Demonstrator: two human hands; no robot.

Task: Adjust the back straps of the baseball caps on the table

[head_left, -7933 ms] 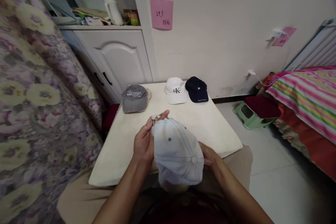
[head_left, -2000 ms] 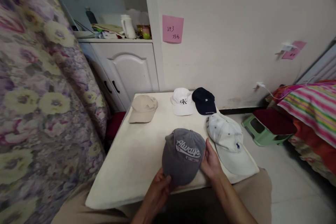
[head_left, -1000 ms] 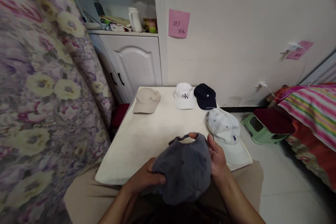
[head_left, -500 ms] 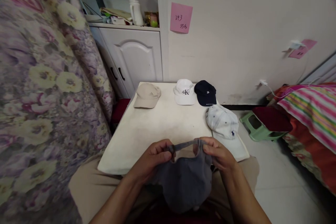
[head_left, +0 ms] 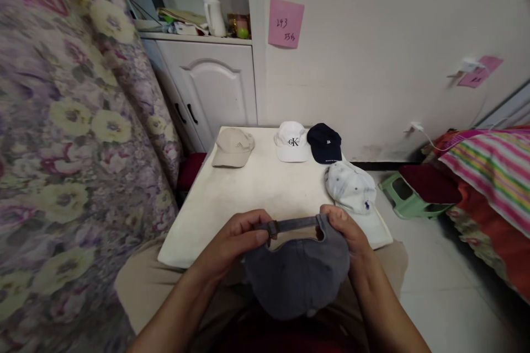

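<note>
A dark grey baseball cap [head_left: 296, 276] hangs crown-down between my two hands, over my lap at the table's near edge. Its back opening and adjuster strap face up, with a small buckle near the left end. My left hand [head_left: 238, 240] pinches the cap beside that buckle, thumb on top. At the strap's other end, my right hand [head_left: 345, 231] grips the cap's edge; most of its fingers are hidden behind the fabric. A pale tie-dye cap [head_left: 351, 187] with a small dark blue emblem lies just beyond my right hand.
On the cream-topped table [head_left: 248, 193] lie a beige cap [head_left: 233, 148], a white cap [head_left: 292, 142] with black letters and a navy cap [head_left: 325, 143]. A floral curtain [head_left: 83, 149] hangs at left. A green stool [head_left: 403, 196] stands right, by a bed [head_left: 497, 176].
The grey cap has spread wider and turned, so its strap and buckle show more fully. My right hand has shifted slightly right and up with its side of the cap.
</note>
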